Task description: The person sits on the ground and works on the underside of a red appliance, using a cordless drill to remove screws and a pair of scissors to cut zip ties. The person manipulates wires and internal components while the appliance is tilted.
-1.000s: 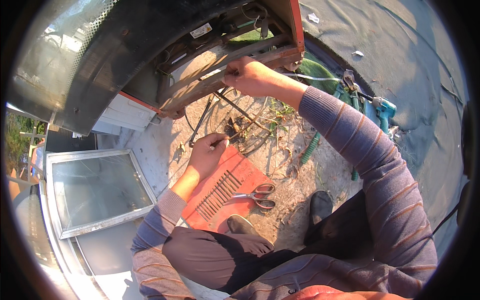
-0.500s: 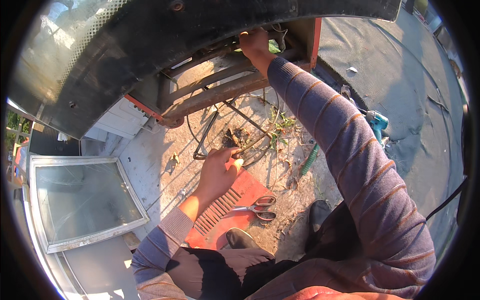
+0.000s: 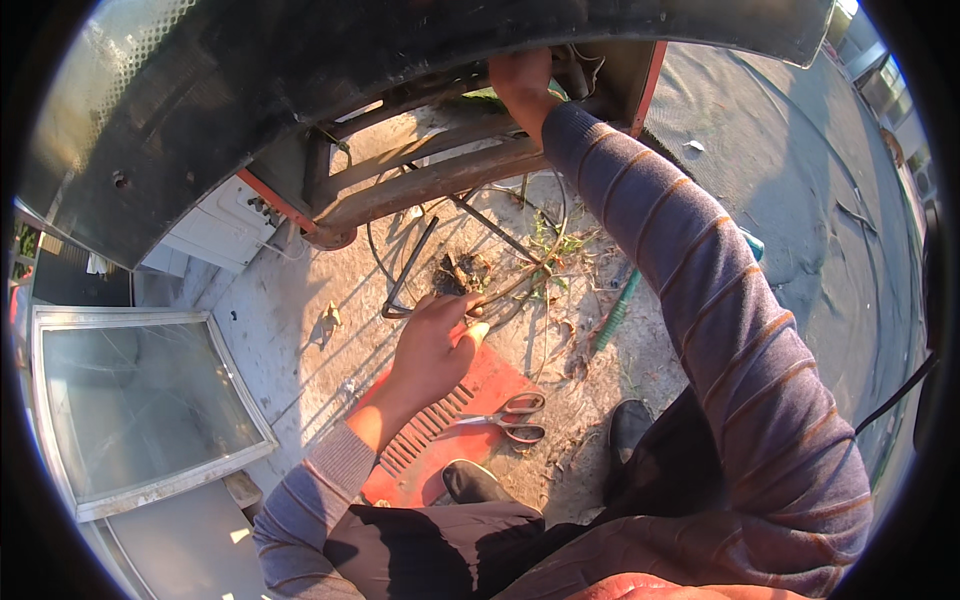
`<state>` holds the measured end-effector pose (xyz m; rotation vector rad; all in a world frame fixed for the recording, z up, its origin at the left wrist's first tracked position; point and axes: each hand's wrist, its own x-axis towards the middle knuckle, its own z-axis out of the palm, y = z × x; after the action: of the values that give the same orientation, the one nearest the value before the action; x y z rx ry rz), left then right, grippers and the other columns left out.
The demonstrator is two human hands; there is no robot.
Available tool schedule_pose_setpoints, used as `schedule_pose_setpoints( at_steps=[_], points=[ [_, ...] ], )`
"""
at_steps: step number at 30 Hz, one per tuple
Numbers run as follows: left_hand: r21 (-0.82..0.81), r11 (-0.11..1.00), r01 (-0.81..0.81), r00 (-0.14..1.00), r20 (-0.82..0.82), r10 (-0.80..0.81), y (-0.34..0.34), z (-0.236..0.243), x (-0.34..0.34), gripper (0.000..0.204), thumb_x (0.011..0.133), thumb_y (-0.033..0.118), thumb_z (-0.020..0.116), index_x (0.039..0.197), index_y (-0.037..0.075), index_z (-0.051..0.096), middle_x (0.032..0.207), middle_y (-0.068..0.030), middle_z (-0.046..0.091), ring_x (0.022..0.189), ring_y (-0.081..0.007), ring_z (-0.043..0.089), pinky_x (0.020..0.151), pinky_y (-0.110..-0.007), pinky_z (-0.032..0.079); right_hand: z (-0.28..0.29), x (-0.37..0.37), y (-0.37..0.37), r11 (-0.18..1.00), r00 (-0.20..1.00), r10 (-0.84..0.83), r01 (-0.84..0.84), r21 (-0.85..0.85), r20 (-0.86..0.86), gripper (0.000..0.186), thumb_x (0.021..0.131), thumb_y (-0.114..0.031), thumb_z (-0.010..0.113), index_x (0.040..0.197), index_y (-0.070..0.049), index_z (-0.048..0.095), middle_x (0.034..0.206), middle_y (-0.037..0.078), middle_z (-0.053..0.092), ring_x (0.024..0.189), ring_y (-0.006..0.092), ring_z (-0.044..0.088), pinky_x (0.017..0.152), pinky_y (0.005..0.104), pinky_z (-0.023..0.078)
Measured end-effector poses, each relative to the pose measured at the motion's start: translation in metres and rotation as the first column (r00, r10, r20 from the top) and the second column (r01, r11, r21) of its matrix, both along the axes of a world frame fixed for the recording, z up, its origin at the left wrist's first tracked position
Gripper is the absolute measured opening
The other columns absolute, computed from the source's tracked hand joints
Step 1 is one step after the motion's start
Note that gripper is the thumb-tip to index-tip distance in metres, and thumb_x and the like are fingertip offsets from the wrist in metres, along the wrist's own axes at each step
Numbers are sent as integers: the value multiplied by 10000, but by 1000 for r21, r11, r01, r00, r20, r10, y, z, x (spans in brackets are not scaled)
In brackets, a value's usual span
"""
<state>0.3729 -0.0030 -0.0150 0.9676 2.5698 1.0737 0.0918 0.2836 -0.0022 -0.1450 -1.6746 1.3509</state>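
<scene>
My left hand (image 3: 436, 355) is closed on a thin brownish cable (image 3: 502, 296) above the ground, just over a red slotted plate (image 3: 505, 377). My right hand (image 3: 518, 80) reaches up into a dark open metal housing (image 3: 633, 85) with red edges, its fingers hidden under the large curved black panel (image 3: 250, 60). Rusty crossbars (image 3: 430, 182) run across the housing's bottom, just below that hand. Loose wires show beside my right wrist. Black-handled scissors (image 3: 515, 420) lie on the red plate. Bent dark rods (image 3: 408, 272) lie just past my left hand.
A white-framed glass pane (image 3: 140, 400) leans at the left, near a white appliance (image 3: 210, 225). Dry leaves and weeds (image 3: 548, 240) lie on the ground. A green hose (image 3: 615, 310) and teal tool (image 3: 752, 243) are partly behind my right arm. Grey sheeting (image 3: 800, 170) covers the right side.
My right hand has moved up and deeper into the housing, out from the front crossbar to under the black panel. My left hand has turned and shifted slightly, still on the cable.
</scene>
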Motion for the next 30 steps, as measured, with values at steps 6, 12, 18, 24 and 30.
schedule_pose_setpoints(
  at_steps=[6, 12, 18, 24, 30],
  points=[
    [-31, 1000, 4, 1000, 7, -4, -2, 3, 0, 394, 902, 130, 705, 1283, 34, 670, 1086, -151, 708, 1010, -348, 603, 905, -429, 494, -12, -61, 33, 977, 990, -131, 120, -178, -52, 190, 914, -212, 672, 945, -66, 789, 901, 146, 775, 878, 303, 754, 776, 398, 563],
    [-18, 1000, 7, 1000, 3, -7, 0, 3, 1, 395, 902, 120, 695, 1287, 35, 665, 1109, -125, 721, 1027, -337, 603, 928, -430, 494, -25, -27, 61, 511, 770, -482, -142, 847, 419, 210, 888, -245, 661, 914, -73, 779, 912, 154, 757, 864, 340, 741, 722, 437, 577],
    [-13, 1000, 14, 1000, 14, -14, -1, 0, -1, 407, 903, 118, 680, 1302, 39, 662, 1115, -116, 730, 1035, -313, 605, 932, -414, 495, 23, 73, 4, 704, 899, -249, -87, 705, 360, 213, 918, -256, 639, 935, -62, 726, 885, 192, 733, 842, 420, 703, 731, 513, 561],
    [-52, 998, -29, 998, 51, 32, 2, 2, 0, 454, 906, 144, 719, 1346, 47, 662, 1048, -102, 658, 907, -199, 585, 780, -336, 509, 38, 176, -35, 721, 893, 102, -370, 585, 439, 205, 954, -250, 661, 964, -47, 689, 830, 190, 708, 805, 421, 688, 715, 508, 541],
    [-48, 998, -33, 990, 133, 39, 0, 12, 3, 468, 912, 124, 735, 1368, 53, 654, 1138, -84, 661, 937, -156, 580, 751, -293, 493, 28, 263, 20, 691, 826, 265, -523, 500, 497, 220, 919, -226, 690, 878, -12, 663, 837, 183, 681, 808, 402, 676, 726, 496, 531]
  ],
)
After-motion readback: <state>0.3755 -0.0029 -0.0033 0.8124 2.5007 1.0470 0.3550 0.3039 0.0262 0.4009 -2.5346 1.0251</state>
